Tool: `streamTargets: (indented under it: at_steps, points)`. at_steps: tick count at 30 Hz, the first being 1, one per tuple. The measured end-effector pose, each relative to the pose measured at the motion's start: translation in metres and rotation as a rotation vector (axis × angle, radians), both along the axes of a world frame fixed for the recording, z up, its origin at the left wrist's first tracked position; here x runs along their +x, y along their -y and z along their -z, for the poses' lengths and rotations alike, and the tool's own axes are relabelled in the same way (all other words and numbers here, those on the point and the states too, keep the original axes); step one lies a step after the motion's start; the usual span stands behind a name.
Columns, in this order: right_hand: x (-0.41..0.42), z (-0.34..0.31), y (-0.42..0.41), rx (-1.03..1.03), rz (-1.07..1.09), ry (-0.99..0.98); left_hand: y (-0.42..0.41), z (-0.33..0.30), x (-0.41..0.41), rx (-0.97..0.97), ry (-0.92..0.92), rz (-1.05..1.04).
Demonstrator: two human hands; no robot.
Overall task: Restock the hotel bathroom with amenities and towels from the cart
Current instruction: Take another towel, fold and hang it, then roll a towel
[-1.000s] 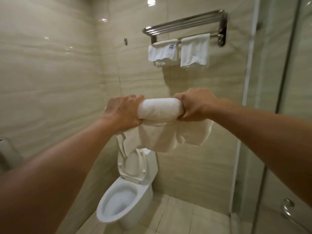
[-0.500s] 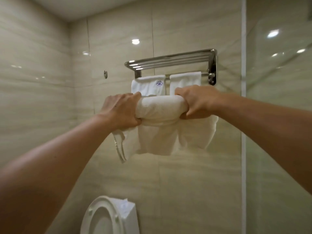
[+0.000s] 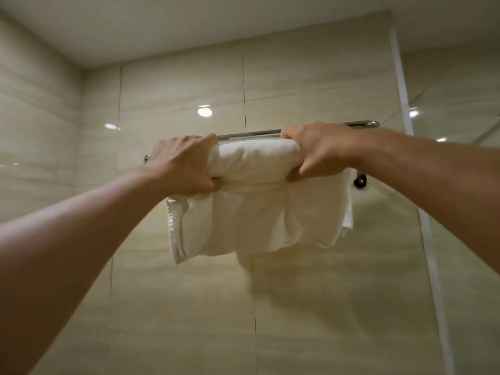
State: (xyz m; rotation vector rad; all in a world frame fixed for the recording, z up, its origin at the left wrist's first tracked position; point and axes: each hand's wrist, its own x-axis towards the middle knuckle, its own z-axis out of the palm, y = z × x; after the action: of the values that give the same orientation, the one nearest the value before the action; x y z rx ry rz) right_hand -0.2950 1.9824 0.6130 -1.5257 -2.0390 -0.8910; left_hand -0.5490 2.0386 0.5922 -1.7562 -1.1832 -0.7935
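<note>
Towel (image 3: 254, 201): white, folded into a thick roll along its top, with loose folds hanging below it; held up in the air at the height of the rack, in front of the tiled wall.
Left hand (image 3: 184, 165): clamped round the left end of the roll, knuckles toward the camera, thumb tucked under the cloth.
Right hand (image 3: 322, 151): clamped round the right end of the roll, fingers curled over the top, thumb below.
Hands to each other: apart, one at each end, the roll stretched between them.
Towel rack (image 3: 249, 135): chrome bars on the wall just behind and above the roll; only a short length shows between the hands, and a curved end (image 3: 370, 123) past the right wrist. Whether the roll touches the bars cannot be told.
Bracket knob (image 3: 359, 182): dark round fitting below the right wrist, beside the hanging edge of the cloth.
What blocks the view: the roll and both hands cover most of the rack and whatever hangs under it.
Wall hook (image 3: 146, 158): small metal piece on the tile, just left of the left hand.
Tiled wall (image 3: 311, 307): glossy beige tiles with dark joints; lamp reflections show as bright spots.
Glass panel (image 3: 465, 212): shower screen at the right, its pale edge strip running down beside the right forearm.
Ceiling (image 3: 216, 25): plain, pale, across the top.
</note>
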Motion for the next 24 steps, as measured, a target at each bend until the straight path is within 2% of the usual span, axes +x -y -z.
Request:
streamTargets:
  at_steps: [9,19,24]
  points:
    - [-0.056,-0.066,-0.082,0.054,0.010,0.012,-0.094,-0.068,-0.049,0.097,0.072,0.081]
    - [-0.084,-0.138,-0.140,0.186,0.052,0.079,-0.156,-0.132,-0.063,0.194,0.181,0.026]
    - [-0.079,-0.169,-0.170,0.174,0.045,0.092,-0.183,-0.165,-0.057,0.213,0.188,-0.009]
